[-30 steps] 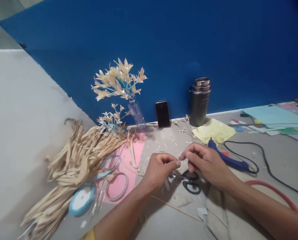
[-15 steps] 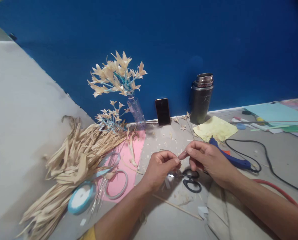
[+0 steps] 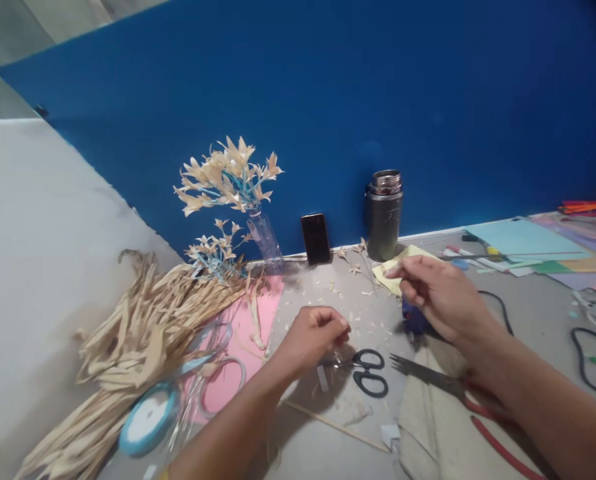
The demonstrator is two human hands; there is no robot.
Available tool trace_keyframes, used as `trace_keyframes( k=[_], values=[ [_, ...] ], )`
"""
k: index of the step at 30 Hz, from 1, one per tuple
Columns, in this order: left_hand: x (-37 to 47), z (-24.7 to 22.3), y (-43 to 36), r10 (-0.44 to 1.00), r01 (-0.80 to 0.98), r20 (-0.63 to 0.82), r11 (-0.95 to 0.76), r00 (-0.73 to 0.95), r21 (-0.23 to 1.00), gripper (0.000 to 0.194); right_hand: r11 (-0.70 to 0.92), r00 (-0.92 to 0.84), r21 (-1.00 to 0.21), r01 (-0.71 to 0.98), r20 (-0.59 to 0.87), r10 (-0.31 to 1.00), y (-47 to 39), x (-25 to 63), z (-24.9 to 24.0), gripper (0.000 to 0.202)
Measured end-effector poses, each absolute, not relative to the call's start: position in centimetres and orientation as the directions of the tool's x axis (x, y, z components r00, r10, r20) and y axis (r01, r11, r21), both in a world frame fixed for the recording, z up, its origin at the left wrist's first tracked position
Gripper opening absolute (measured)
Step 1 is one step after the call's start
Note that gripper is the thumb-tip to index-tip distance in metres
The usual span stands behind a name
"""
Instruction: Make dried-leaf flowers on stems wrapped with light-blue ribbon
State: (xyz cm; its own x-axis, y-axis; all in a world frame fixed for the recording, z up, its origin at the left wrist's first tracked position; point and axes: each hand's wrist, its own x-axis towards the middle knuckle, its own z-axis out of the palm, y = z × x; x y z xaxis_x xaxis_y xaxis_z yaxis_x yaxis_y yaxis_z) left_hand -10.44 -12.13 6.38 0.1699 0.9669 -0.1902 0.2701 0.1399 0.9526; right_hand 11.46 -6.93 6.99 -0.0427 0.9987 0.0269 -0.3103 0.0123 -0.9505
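No lettering, brand or number is legible, the pale marks on the flask toward three o'clock included.

Grey table with scissors, pink sheet

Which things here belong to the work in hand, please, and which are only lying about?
Likely used:
- scissors, near the left hand
- blue tool, partly behind the right hand
- dry plant strips

Probably just lying about:
- phone
- flask
- coloured sheets
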Motion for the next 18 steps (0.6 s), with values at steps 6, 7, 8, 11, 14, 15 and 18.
trace_keyframes(
  k=[6,7,8,11,14,15,18],
  values=[
    [-8.9,5.1,-5.8,0.989,0.73,-0.058,-0.061,0.137,0.681,0.017,0.128,0.168,-0.928,-0.349,0.073,0.983,-4.5,14.5,7.1,0.022],
    [-8.3,4.6,-4.6,0.991,0.756,-0.065,-0.043,0.113,0.653,0.017,0.129,0.169,-0.933,-0.337,0.074,0.983,-4.3,14.6,6.9,0.023],
    [-7.7,4.1,-3.4,0.994,0.775,-0.067,-0.029,0.092,0.631,0.016,0.128,0.169,-0.939,-0.32,0.076,0.983,-4.1,14.7,6.7,0.023],
    [-6.1,3.1,-0.2,0.999,0.828,-0.044,0.013,0.014,0.561,0.013,0.113,0.181,-0.957,-0.266,0.066,0.981,-3.7,14.5,6.1,0.023],
    [-5.3,3.1,2.2,0.998,0.878,0.034,0.026,-0.049,0.479,0.018,0.1,0.196,-0.968,-0.231,0.054,0.979,-3.4,14.2,5.8,0.025],
    [-5.2,3.3,2.8,0.996,0.894,0.069,0.016,-0.052,0.448,0.02,0.1,0.194,-0.969,-0.224,0.056,0.979,-3.4,14.1,5.8,0.025],
    [-5.2,4.0,4.0,0.988,0.939,0.151,-0.072,0.022,0.336,0.028,0.103,0.185,-0.974,-0.202,0.065,0.98,-3.4,13.9,5.7,0.027]
  ],
)
